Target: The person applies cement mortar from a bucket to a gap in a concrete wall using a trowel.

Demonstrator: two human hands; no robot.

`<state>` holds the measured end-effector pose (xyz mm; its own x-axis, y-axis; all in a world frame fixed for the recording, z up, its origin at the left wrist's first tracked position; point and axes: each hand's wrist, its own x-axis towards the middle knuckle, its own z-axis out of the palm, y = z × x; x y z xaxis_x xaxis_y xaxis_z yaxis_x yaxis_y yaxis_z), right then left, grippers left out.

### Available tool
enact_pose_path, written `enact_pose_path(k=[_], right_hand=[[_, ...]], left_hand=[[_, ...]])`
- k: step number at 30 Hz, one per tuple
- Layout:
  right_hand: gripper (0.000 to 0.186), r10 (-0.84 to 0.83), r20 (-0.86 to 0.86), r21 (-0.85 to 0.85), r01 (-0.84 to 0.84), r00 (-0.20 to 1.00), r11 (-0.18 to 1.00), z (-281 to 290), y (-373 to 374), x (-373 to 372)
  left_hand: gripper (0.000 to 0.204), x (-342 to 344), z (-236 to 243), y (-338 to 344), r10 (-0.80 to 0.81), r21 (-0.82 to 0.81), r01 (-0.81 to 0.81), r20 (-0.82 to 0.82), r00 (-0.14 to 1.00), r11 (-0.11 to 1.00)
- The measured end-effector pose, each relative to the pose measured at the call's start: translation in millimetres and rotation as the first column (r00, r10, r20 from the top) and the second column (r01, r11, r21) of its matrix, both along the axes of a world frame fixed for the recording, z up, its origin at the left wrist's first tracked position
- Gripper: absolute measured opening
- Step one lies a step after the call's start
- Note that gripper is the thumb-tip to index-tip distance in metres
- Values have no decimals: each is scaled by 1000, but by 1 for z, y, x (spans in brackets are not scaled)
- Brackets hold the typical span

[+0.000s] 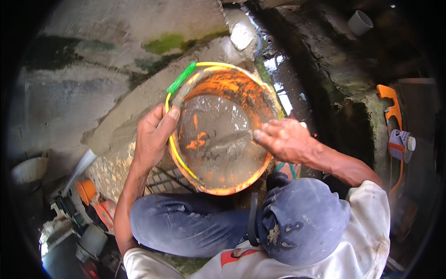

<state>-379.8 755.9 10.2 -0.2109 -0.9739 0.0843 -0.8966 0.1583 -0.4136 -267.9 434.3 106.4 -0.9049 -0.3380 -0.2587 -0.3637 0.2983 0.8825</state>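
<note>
Orange plastic shows through the smears on a round bucket (223, 190) in the middle of the view, just beyond the person's knees. Blue trousers (186, 225) close off the near side, one bent leg (304, 221) bulging up close below the right part of the rim. On the left, a small orange container (85, 190) and a pale basin (29, 171) crowd the ground. At the right stand an orange-framed tool (394, 109) and a white-capped bottle (399, 144), with a white cup (360, 23) farther off.

Beyond the left hand (155, 128), a bare grey concrete ledge (111, 123) slants away, giving that arm some open room. Past the right rim runs a wet, dark-edged channel (278, 83).

Facing up at the viewer, the bucket's mouth reveals more of the far inner wall than the near one; wet grey mix (209, 111) covers the bottom. Its yellow handle (213, 63), with a green grip (182, 78), lies along the left rim, where the left hand pinches the edge, thumb inside. Clenched over the right part of the mouth, the right hand (285, 139) seems to hold a mix-coated tool (227, 139), its long axis slanting left and slightly nearward.
</note>
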Motion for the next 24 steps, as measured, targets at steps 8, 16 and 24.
enact_pose_path(k=[8,16,24], right_hand=[[17,-151,16,275,141,988,951,12,-13,0],[22,-59,412,196,-25,909,980,-14,-31,50],[26,-194,742,156,116,642,981,-2,-5,42]], left_hand=[[33,-11,9,8,-132,32,130,66,989,991],[33,-9,-1,12,-195,73,194,7,981,978],[36,-17,8,9,-123,-177,121,0,992,977]])
